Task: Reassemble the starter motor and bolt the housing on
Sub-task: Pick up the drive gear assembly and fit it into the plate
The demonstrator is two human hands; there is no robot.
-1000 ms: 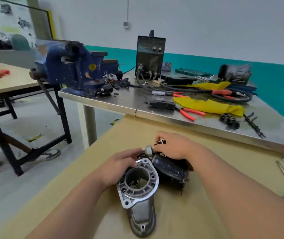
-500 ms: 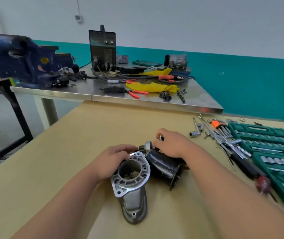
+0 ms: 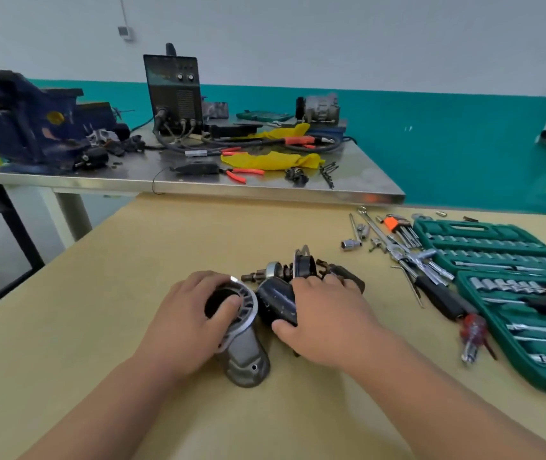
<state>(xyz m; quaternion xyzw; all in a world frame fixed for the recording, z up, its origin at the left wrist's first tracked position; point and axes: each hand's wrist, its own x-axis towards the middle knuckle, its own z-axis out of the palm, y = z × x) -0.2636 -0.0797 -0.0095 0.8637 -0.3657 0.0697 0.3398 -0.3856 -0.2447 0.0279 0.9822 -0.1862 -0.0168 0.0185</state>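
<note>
A grey cast housing (image 3: 243,346) with a round flanged opening lies on the tan table. My left hand (image 3: 188,322) grips its flange, the thumb hooked inside the opening. Right beside it lies the black cylindrical motor body (image 3: 278,303), and my right hand (image 3: 328,322) grips it from above, thumb under its near end. Behind my right hand the armature shaft with its pinion gear (image 3: 266,272) and a black end plate (image 3: 304,265) lie on the table, partly hidden by my fingers.
A green socket set case (image 3: 510,287) lies open at the right, with loose wrenches, sockets and hex keys (image 3: 397,240) beside it. A steel bench (image 3: 357,190) behind holds a blue vise (image 3: 22,124), a black welder (image 3: 173,91), pliers and yellow cloth.
My left hand went from beside the housing to gripping its flange. My right hand dropped from the shaft end onto the black body. The view swung right.
</note>
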